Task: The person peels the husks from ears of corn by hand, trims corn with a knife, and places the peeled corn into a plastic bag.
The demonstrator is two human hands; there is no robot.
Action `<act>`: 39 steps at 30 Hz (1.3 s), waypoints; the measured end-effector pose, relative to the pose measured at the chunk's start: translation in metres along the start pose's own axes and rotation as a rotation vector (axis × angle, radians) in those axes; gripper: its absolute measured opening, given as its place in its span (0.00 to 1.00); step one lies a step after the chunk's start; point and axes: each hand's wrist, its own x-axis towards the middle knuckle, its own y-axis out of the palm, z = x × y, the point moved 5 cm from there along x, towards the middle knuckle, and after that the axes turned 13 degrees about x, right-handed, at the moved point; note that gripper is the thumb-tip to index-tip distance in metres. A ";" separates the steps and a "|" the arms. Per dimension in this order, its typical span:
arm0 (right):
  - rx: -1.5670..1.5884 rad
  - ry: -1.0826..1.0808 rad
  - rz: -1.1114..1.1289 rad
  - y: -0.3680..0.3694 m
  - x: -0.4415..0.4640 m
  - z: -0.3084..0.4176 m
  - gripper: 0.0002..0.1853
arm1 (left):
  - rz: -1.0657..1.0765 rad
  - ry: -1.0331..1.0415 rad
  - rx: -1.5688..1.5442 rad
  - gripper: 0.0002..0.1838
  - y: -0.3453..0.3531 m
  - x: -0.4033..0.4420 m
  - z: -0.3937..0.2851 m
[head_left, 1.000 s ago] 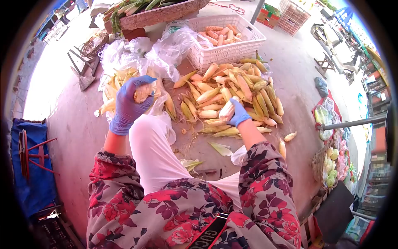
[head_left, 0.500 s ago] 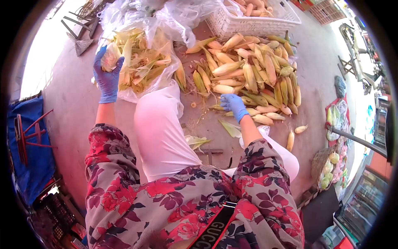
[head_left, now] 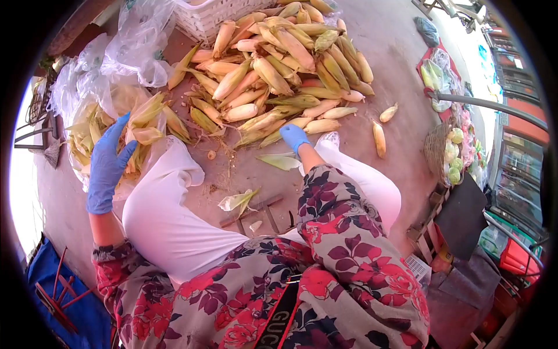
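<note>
My left hand (head_left: 107, 166), in a blue glove, is raised beside the clear plastic bag of corn husks (head_left: 148, 119). Its fingers are stretched out, the thumb stands apart, and nothing is in it. At the near edge of a heap of corn ears (head_left: 270, 75), many still in pale green husk, is my right hand (head_left: 295, 137), also gloved in blue. The fingers of that hand are curled in beside the lowest ears; what they hold, if anything, is hidden. A loose husk leaf (head_left: 279, 161) lies just below it on the floor.
A white plastic basket (head_left: 215, 17) stands behind the heap. Two loose ears (head_left: 379, 139) lie to the right. Between my knees are a husk piece (head_left: 237, 200) and a low metal frame (head_left: 267, 212). A wicker basket of vegetables (head_left: 437, 145) stands at the right.
The pale husk bundle that was in my left hand is gone from it, and its fingers have opened. My right hand has curled closed at the heap. The view has turned rightward.
</note>
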 end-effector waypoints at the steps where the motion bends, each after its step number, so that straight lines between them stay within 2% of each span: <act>1: -0.048 -0.032 -0.075 -0.018 0.002 0.013 0.16 | -0.038 0.076 0.046 0.27 -0.017 0.001 -0.035; 4: -0.138 -0.104 -0.282 -0.061 0.046 0.010 0.14 | -0.021 0.165 0.105 0.28 -0.038 0.004 -0.127; 7: -0.382 -0.087 -0.280 -0.100 0.072 0.020 0.19 | 0.078 0.283 -0.010 0.30 -0.003 0.020 -0.176; 8: -0.498 -0.120 -0.245 -0.103 0.095 0.011 0.23 | 0.129 0.298 0.003 0.30 0.023 0.025 -0.179; 11: -0.601 -0.260 -0.296 -0.112 0.129 0.010 0.25 | 0.364 0.326 0.183 0.30 0.095 0.031 -0.176; 14: -0.873 -0.231 -0.357 -0.098 0.177 -0.023 0.23 | 0.519 0.336 0.061 0.29 0.120 0.030 -0.165; 17: -1.046 -0.162 -0.393 -0.085 0.188 -0.021 0.19 | 0.437 0.335 0.050 0.30 0.122 0.045 -0.169; 20: -0.954 -0.215 -0.211 -0.098 0.184 -0.005 0.16 | 0.484 0.284 0.021 0.30 0.132 0.050 -0.166; 21: -0.967 -0.266 -0.253 -0.101 0.182 0.001 0.12 | 0.479 0.303 0.026 0.30 0.134 0.051 -0.167; 23: -0.978 -0.379 0.061 -0.098 0.166 0.014 0.12 | 0.473 0.330 0.040 0.31 0.136 0.048 -0.169; 26: -0.865 -0.314 0.580 -0.083 0.128 0.051 0.15 | 0.472 0.321 -0.036 0.33 0.141 0.050 -0.167; 29: -0.417 -0.524 0.306 -0.132 0.105 0.130 0.14 | 0.361 0.202 -0.323 0.39 0.137 0.081 -0.164; 31: -0.269 -0.635 0.076 -0.184 0.121 0.163 0.16 | 0.262 0.257 -0.028 0.44 0.121 0.131 -0.184; 33: -0.291 -0.787 -0.252 -0.235 0.149 0.186 0.17 | 0.157 0.366 0.125 0.48 0.123 0.198 -0.213; 35: -0.407 -0.749 -0.361 -0.270 0.187 0.201 0.22 | -0.044 0.544 0.169 0.48 0.138 0.273 -0.246; 38: -0.708 -0.853 -0.364 -0.261 0.255 0.195 0.30 | -0.185 0.679 0.323 0.48 0.193 0.385 -0.282; 39: -0.707 -0.744 -0.306 -0.256 0.269 0.192 0.31 | -0.248 0.703 0.377 0.47 0.210 0.411 -0.288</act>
